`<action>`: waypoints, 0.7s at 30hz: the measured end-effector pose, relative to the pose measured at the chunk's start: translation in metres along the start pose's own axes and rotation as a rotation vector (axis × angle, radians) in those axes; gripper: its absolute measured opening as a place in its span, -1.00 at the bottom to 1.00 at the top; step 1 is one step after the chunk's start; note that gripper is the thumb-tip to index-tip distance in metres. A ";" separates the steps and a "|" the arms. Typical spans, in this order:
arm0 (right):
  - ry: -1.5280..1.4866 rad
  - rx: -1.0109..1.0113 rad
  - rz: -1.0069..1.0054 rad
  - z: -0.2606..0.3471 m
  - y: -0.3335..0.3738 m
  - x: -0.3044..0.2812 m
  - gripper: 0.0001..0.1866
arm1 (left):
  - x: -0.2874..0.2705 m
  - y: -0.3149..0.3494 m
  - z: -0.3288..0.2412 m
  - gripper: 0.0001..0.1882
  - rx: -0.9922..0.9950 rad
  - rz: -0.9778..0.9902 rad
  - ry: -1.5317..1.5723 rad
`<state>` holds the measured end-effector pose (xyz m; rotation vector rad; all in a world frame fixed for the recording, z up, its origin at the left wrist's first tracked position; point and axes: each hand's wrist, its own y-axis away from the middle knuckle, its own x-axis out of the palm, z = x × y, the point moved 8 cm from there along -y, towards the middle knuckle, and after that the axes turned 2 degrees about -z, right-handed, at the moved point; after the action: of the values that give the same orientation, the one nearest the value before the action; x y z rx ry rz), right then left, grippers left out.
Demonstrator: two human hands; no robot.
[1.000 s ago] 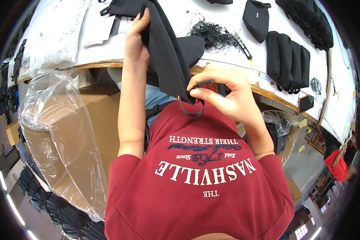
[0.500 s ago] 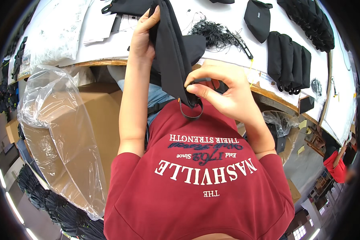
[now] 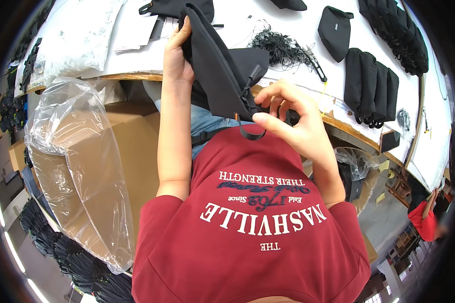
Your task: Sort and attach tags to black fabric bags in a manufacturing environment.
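A long black zippered pouch [image 3: 215, 65] hangs tilted in front of my body, over the table's near edge. My left hand [image 3: 179, 53] is closed around its upper left side, the thumb laid along the fabric. At the pouch's lower end, my right hand [image 3: 283, 108] has its fingers curled, with the dark end of the pouch between thumb and forefinger. A black zipper pull [image 3: 253, 76] sticks up just above those fingertips. Below them dangles a black strap loop [image 3: 252, 135] beside a small orange tag. Something dark shows behind my right fingers, too hidden to name.
On the white table [image 3: 298, 17] lie a heap of black cords [image 3: 283, 48], a black snap-blade cutter [image 3: 316, 65], a flat black pouch [image 3: 334, 33] and a row of black pouches [image 3: 371, 88]. A carton [image 3: 136, 161] under clear plastic [image 3: 81, 146] stands at left.
The zipper pull now stands up in sight above my right fingers, which have loosened from their tight pinch. The pouch's upper end has tipped slightly left, and the whole view has shifted a little.
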<state>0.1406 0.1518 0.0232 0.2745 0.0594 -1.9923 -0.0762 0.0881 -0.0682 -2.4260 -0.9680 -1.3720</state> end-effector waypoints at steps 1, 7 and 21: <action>0.018 -0.026 -0.014 0.008 -0.002 0.000 -0.80 | -0.003 0.000 -0.001 -0.75 -0.002 -0.004 0.002; 0.206 -0.207 0.026 0.025 0.002 0.005 -0.88 | -0.015 0.003 -0.021 -0.74 0.119 -0.113 0.054; 0.148 -0.234 -0.144 0.028 0.002 -0.017 -0.82 | 0.020 0.018 -0.040 -0.75 0.227 0.240 0.141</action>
<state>0.1444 0.1620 0.0539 0.2720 0.4140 -2.0818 -0.0858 0.0649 -0.0265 -2.1650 -0.7270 -1.2556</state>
